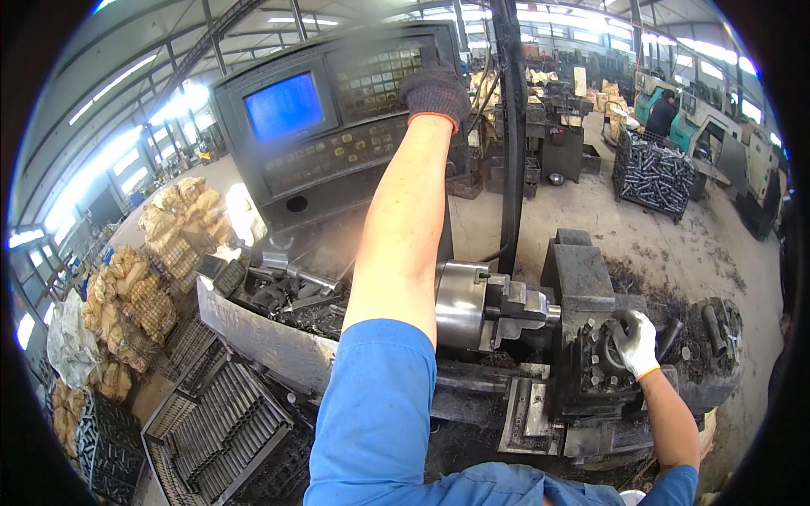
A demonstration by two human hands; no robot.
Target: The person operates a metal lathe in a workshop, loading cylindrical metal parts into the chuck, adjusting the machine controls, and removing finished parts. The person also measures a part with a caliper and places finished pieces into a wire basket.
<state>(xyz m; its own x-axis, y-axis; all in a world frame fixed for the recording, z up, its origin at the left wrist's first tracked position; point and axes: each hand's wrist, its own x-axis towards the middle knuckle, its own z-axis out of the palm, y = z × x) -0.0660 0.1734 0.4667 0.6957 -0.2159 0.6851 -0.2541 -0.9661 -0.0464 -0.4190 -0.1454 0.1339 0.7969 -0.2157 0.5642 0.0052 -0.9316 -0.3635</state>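
At lathe chuck [462, 304], bright metal stub [553, 314] sits at front; loading looks done, I judge, machining progress unreadable. Left hand [434, 91], dark-gloved, at control panel [371, 78]; finger closure I can't tell. Right hand [638, 344], white-gloved, over tool post [591, 375], grip unclear.
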